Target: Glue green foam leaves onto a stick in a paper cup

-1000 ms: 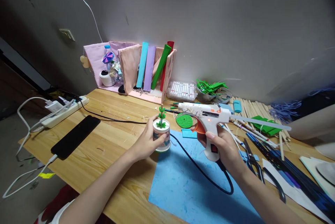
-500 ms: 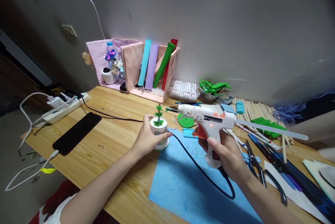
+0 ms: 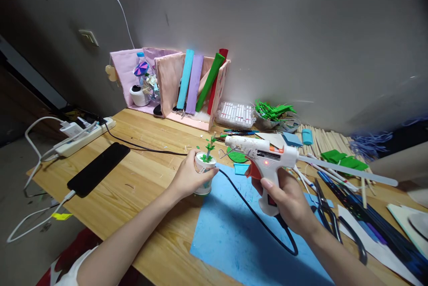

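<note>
My left hand point(image 3: 189, 173) is wrapped around a small white pot point(image 3: 207, 182), which leans a little to the right. From the pot's lid rises a stem with green leaves point(image 3: 210, 147). In my right hand point(image 3: 287, 197) is a white hot glue gun point(image 3: 267, 154), its red light lit and my fingers at the orange trigger. A long glue stick point(image 3: 347, 170) sticks out of its back. The nozzle points left, close to the plant's right side but apart from it. A blue sheet point(image 3: 240, 241) lies under the gun.
Pliers point(image 3: 326, 210), pens and wooden sticks point(image 3: 326, 136) lie on the right. At the back are a pink box point(image 3: 169, 85) with paper rolls, a marker case point(image 3: 236, 114) and a bowl of green strips point(image 3: 272, 112). On the left are a phone point(image 3: 98, 169) and a power strip point(image 3: 85, 139).
My left hand has tipped the pot to the right, so the stem now slants. The glue gun has shifted slightly left and down, its nozzle nearer the plant.
</note>
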Tool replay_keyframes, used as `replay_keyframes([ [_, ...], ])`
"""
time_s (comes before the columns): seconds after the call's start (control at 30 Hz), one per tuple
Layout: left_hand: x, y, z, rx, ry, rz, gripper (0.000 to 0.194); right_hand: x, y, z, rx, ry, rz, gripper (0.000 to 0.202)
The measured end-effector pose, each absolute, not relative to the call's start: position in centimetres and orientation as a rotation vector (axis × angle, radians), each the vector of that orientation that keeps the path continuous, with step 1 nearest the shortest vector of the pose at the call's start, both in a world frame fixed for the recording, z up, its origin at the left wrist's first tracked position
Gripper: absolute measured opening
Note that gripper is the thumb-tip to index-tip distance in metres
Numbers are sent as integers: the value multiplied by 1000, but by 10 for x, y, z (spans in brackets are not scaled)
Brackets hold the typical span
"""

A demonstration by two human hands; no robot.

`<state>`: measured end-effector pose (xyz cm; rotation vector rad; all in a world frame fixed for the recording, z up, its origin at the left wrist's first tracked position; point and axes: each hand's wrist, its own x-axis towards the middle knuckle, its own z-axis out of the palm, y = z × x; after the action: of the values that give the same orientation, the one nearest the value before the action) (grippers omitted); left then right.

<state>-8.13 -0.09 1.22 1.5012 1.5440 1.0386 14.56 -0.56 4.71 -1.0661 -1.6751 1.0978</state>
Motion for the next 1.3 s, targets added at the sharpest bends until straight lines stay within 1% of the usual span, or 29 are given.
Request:
replay_keyframes([
  [0.13, -81, -2, 16, 1436, 1609, 1106, 57, 146, -5, 45, -1063, -1691, 1103, 31],
  [0.3, -81, -4, 21, 1457, 1592, 1158, 56, 148, -3, 37, -1073, -1708, 1110, 28],
  [0.5, -82, -3, 21, 1592, 1604, 1100, 41, 147, -4, 34, -1015, -1833, 1074, 22],
  [0.6, -81, -4, 22, 1623, 1669, 1096, 40, 144, -5, 40, -956, -1918, 996, 20],
  [0.77, -80, -5, 23, 1592, 1692, 1085, 45, 140, -8, 54, -911, -2063, 729, 15],
  [0.87, -79, -5, 23, 1599, 1692, 1088, 45, 137, -8, 58, -893, -2097, 626, 12],
  [1.3, -79, -5, 23, 1623, 1677, 1098, 42, 136, -6, 55, -900, -2152, 525, 13],
])
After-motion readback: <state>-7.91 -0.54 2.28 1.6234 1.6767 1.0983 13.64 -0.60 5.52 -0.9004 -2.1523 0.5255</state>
